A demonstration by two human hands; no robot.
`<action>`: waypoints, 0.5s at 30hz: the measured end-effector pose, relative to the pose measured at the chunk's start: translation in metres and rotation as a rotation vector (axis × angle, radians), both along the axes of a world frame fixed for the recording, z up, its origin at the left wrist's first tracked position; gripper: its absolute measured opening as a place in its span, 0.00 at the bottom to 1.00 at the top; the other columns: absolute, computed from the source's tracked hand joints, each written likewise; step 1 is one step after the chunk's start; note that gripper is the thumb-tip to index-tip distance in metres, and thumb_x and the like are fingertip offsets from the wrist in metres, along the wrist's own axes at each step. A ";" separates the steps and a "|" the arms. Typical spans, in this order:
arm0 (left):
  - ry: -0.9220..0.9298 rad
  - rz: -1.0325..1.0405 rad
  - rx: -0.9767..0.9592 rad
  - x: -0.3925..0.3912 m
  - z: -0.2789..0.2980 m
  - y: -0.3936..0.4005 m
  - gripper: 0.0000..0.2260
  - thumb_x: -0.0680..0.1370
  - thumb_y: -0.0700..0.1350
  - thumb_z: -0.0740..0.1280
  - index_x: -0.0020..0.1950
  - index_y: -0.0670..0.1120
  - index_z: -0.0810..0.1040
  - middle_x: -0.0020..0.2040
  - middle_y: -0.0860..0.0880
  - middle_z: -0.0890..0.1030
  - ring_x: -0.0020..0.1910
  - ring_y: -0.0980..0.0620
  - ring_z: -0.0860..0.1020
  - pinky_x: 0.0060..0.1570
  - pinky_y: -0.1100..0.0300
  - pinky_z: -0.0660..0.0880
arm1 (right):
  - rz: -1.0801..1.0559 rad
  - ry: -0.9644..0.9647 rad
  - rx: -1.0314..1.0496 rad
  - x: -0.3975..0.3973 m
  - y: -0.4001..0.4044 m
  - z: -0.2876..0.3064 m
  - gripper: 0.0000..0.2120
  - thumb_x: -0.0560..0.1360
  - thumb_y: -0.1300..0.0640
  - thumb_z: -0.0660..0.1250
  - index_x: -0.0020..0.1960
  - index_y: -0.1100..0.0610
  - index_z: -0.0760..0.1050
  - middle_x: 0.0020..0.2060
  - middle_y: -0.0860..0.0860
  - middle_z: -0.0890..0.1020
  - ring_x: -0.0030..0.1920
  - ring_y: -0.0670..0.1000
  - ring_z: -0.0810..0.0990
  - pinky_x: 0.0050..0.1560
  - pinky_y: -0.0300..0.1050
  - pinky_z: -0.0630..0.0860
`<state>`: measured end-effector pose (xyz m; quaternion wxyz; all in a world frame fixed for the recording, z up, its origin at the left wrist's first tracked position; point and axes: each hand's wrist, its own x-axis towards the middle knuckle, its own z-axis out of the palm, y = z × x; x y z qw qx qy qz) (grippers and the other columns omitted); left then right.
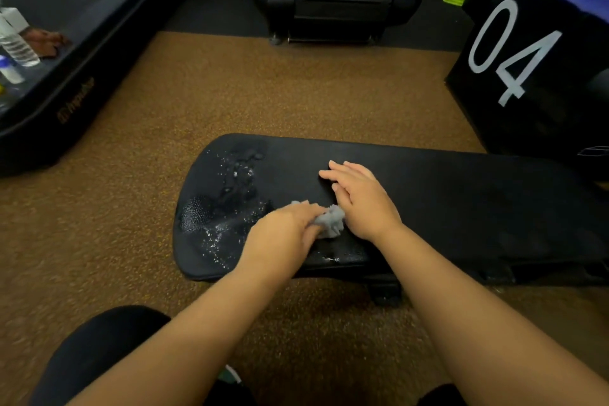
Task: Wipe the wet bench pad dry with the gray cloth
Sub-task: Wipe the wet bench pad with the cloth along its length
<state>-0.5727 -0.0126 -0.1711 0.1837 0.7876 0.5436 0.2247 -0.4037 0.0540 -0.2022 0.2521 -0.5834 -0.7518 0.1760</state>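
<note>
A long black bench pad [445, 194] lies across the brown floor in front of me. Its left end is wet, with glistening water drops and puddles [227, 208]. My left hand [283, 234] is closed on a crumpled gray cloth [331, 222] and presses it on the pad just right of the wet patch. My right hand [359, 198] rests flat on the pad beside the cloth, fingers spread and pointing left, touching the cloth's right edge.
A black treadmill deck [82, 53] at the far left carries clear bottles [14, 39]. Another black machine [329, 0] stands at the back. A black box marked 04 [527, 59] is at the right. My dark-clad knee [99, 349] is at bottom left.
</note>
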 end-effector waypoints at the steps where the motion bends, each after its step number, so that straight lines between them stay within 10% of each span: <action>1: -0.004 0.035 -0.011 0.005 0.001 -0.001 0.12 0.78 0.50 0.61 0.58 0.51 0.80 0.53 0.48 0.82 0.55 0.48 0.79 0.53 0.53 0.76 | 0.001 -0.005 -0.001 0.000 0.000 0.000 0.16 0.79 0.59 0.57 0.64 0.48 0.73 0.68 0.44 0.71 0.71 0.44 0.59 0.70 0.42 0.57; 11: 0.161 -0.342 0.186 -0.020 -0.013 -0.021 0.16 0.72 0.48 0.59 0.54 0.50 0.82 0.55 0.52 0.83 0.55 0.54 0.80 0.59 0.65 0.70 | -0.017 -0.042 -0.022 -0.001 -0.001 0.004 0.17 0.80 0.57 0.55 0.65 0.45 0.72 0.69 0.41 0.69 0.72 0.43 0.58 0.67 0.39 0.54; 15: -0.004 -0.143 0.074 -0.031 -0.012 -0.014 0.13 0.75 0.46 0.65 0.59 0.52 0.80 0.58 0.53 0.81 0.59 0.55 0.78 0.61 0.67 0.69 | -0.023 -0.044 -0.020 -0.002 -0.002 0.003 0.17 0.80 0.57 0.55 0.65 0.45 0.72 0.69 0.41 0.69 0.72 0.42 0.58 0.67 0.40 0.56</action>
